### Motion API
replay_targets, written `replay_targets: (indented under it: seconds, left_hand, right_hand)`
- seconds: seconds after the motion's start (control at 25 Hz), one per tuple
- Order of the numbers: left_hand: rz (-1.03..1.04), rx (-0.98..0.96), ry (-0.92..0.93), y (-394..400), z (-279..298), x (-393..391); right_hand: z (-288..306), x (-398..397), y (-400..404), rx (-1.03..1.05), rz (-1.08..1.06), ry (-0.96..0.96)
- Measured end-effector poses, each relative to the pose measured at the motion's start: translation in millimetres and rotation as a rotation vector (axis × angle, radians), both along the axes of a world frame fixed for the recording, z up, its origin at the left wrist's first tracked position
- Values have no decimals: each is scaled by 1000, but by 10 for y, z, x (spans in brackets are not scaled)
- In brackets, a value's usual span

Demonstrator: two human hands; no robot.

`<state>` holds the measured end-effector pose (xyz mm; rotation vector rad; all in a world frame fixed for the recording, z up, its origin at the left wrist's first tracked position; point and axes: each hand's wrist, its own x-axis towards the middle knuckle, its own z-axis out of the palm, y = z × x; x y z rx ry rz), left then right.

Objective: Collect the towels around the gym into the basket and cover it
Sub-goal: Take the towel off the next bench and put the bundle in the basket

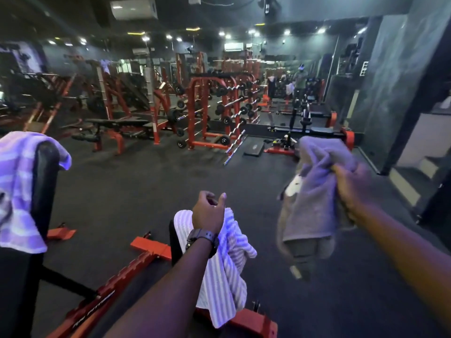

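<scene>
dim gym, orange racks [210, 111]

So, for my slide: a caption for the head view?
Right hand grips a grey towel; left hand hovers over a striped towel.

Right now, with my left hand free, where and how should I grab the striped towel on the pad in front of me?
Probably pinch the bunched fold at the top of the striped towel, coming from above with the left hand hovering there. It drapes over the upright black pad, so lifting straight up should clear it.
</scene>
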<state>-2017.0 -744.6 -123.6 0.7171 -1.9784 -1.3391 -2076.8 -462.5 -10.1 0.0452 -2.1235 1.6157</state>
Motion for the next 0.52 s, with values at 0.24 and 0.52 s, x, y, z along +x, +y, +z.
replay_targets:
  seconds: [0.24, 0.52]
  left_hand:
    - [0, 203, -641, -58, -555, -418]
    - [4, 30, -423, -42, -848, -390]
  right_hand:
    - [-62, -212, 380, 55, -81, 42]
    - [-208, -340, 215, 52, -61, -11]
